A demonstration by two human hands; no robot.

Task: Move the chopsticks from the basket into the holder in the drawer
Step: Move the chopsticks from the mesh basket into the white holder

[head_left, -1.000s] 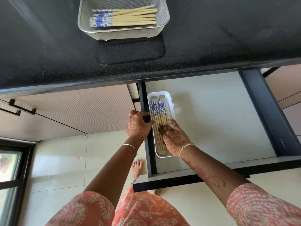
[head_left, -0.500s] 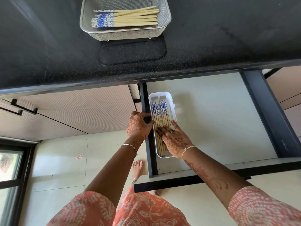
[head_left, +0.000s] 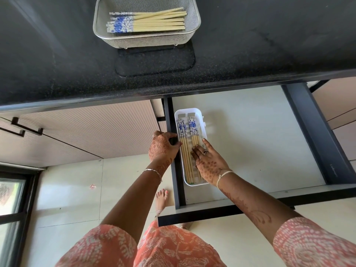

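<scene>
A metal mesh basket point(head_left: 194, 33) stands on the black counter and holds several chopsticks point(head_left: 154, 23) with blue-patterned ends, lying sideways. Below, a white holder point(head_left: 204, 130) sits at the left of the open drawer point(head_left: 250, 143), with two groups of chopsticks point(head_left: 185, 145) lying lengthwise in it. My right hand point(head_left: 209, 162) lies flat over the right group, fingers spread, fingertips pressing on the sticks. My left hand point(head_left: 162, 146) curls around the drawer's dark left wall beside the holder, thumb at the holder's rim.
The black counter point(head_left: 260, 45) overhangs the drawer's back. The drawer's white bottom stretches to the right of the holder up to a dark side rail point(head_left: 316, 139). Ribbed cabinet fronts with black handles point(head_left: 27, 128) are at the left. My foot point(head_left: 161, 199) shows on the tiled floor.
My right hand has slid slightly to the right across the sticks, and the chopsticks now lie in two separate groups. My left hand stays on the drawer wall.
</scene>
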